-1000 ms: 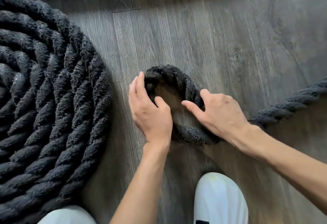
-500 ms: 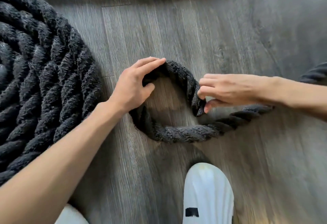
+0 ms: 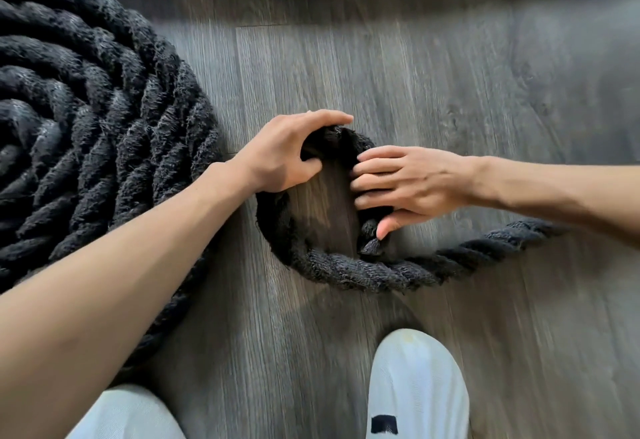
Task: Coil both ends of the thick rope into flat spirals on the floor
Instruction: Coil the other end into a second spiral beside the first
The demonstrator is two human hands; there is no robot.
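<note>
Far left: large spiral (image 3: 86, 120) of thick rope (image 3: 502, 241), black and fuzzy, lies flat on the wood-plank floor (image 3: 450, 68). Its turns are packed touching and it runs off the frame's left edge. The left forearm crosses its lower right rim and hides part of it.

Just right of the spiral: left hand (image 3: 287, 156). Fingers arch over the top of a small loop (image 3: 332, 270) with the thumb hooked inside, gripping the rope there. The loop is a single open turn with bare floor inside it.

Right side of the loop: right hand (image 3: 412, 182). Fingers curl over the rope and the thumb pinches it just above the frayed end (image 3: 372, 246). The end points down at the loop's lower run; cannot tell if they touch.

Further right, the rope trails off under the right forearm.

Bottom edge: white shoe (image 3: 419, 390) with a black mark, near the loop but apart from it. Second shoe (image 3: 128, 414) at lower left.
</note>
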